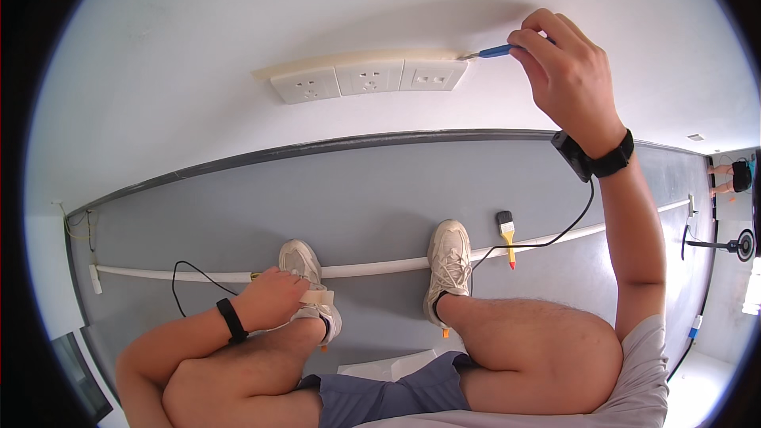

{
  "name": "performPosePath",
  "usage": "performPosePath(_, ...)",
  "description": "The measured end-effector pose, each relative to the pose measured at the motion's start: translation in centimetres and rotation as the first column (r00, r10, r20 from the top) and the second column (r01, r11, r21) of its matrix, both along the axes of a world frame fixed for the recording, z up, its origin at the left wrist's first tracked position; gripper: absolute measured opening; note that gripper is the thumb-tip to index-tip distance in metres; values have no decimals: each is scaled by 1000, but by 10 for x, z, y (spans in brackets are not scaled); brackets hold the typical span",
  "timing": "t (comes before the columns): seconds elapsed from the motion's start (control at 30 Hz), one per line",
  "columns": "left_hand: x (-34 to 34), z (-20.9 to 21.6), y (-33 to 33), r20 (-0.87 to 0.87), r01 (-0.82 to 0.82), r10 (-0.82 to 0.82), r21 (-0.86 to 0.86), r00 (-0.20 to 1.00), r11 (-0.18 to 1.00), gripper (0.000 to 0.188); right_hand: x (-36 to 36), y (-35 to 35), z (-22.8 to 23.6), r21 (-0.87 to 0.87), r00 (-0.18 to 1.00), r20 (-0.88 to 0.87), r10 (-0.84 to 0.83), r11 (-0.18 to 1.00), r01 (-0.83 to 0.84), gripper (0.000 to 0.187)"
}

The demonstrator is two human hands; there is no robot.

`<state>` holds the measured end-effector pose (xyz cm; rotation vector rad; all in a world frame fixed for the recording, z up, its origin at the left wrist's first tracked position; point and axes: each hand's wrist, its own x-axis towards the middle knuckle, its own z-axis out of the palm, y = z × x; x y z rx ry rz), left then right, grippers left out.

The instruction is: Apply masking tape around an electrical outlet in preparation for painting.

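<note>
My right hand (567,71) is raised to the white wall, its fingers pinching a slim blue-handled knife (495,51). The knife's metal tip touches or nearly touches the right end of a strip of cream masking tape (357,56). This tape runs along the top edge of three white wall plates: two power sockets (305,85) and one plate with small ports (434,74). Low by my left shoe, my left hand (273,299) is closed around what looks like a scraper (319,297). Its flat, pale end shows past the fingers; the grip is mostly hidden.
A paintbrush (507,236) with a yellow handle lies on the grey floor (380,182). Across the floor runs a white pipe (380,268), near my shoes (449,257). Black cables trail from both wrists. At far right are a fan (743,245) and another person (741,176).
</note>
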<state>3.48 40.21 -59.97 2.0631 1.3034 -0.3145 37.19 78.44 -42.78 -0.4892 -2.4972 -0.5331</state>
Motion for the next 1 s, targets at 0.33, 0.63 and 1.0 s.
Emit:
performPosePath(0.33,-1,-1,-1,3,2,-2,0,1000,1000,29,1,2,4,-19,1000,7,-5,1000,5,14)
performPosePath(0.63,0,-1,1,-7,3,-3,-9,1000,1000,29,5,5,2,-34,999,29,-13,999,14,14)
performPosePath(1.0,0,0,1,21,-16,17,-6,1000,1000,23,4,6,0,-27,1000,-9,9,1000,-9,14)
